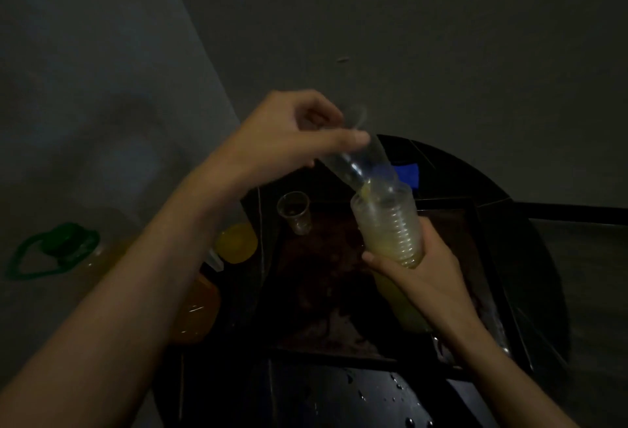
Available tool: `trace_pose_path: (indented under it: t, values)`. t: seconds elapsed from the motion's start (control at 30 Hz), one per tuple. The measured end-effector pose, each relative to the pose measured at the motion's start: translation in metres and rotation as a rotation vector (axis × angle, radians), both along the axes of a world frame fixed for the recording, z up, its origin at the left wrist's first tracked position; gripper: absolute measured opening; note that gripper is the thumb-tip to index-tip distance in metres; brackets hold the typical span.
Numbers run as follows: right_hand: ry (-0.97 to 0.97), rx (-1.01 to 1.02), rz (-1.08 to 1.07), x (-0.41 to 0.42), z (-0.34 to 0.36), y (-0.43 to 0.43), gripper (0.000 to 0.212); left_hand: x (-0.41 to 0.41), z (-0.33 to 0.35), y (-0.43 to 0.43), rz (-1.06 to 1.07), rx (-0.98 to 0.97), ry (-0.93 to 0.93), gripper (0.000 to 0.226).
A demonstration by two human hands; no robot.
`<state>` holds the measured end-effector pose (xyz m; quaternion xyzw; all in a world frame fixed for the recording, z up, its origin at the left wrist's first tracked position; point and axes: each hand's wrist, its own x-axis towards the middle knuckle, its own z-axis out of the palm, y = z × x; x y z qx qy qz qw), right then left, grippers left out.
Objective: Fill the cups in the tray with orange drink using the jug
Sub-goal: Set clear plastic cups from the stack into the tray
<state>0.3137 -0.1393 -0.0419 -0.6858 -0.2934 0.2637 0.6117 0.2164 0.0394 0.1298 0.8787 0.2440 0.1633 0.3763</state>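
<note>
From my head camera, in dim light, my left hand (289, 142) is raised above the far edge of the black round table (339, 397). Its thumb and fingers pinch a clear plastic cup (362, 159) near the rim. The cup is tipped steeply, its mouth pointing down and to the right.

That mouth meets the top of a stack of clear ribbed plastic cups (390, 220), which has pale yellow liquid in it. My right hand (421, 278) grips this stack from below, fingers curled round its lower part, and holds it nearly upright, leaning slightly left, above the dark rectangular tray (475, 212).

A single clear plastic cup (295, 212) stands upright at the tray's far left corner. It sits below my left hand and just left of the stack, apart from both hands. I cannot tell whether it holds any drink.

The large clear jug with a green cap and ring handle (63, 242) sits well to the left of the tray, beyond my left forearm, and neither hand touches it. Between the jug and the tray are two orange-yellow shapes (236, 244) too dark to identify.
</note>
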Motion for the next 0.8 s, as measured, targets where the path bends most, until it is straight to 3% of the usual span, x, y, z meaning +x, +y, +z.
trace_pose_path:
  t: [0.2,0.33,0.43,0.53,0.8]
  values:
    - [0.088,0.043,-0.058,0.014,-0.001,-0.005,0.047,-0.020,-0.008,0.035,0.128,-0.134,-0.205,0.049]
    - [0.118,0.081,-0.067,0.020,0.005,-0.006,0.044,-0.008,-0.060,0.050,0.198,-0.026,-0.080,0.061]
    - [0.149,0.102,-0.067,0.023,0.009,-0.008,0.043,0.002,-0.103,0.055,0.208,0.092,0.055,0.084]
    - [0.171,0.108,-0.064,0.027,0.010,-0.010,0.043,0.011,-0.133,0.054,0.207,0.189,0.108,0.085]
    - [0.212,0.109,-0.050,0.031,0.004,-0.012,0.051,0.027,-0.195,0.058,0.182,0.232,0.175,0.085]
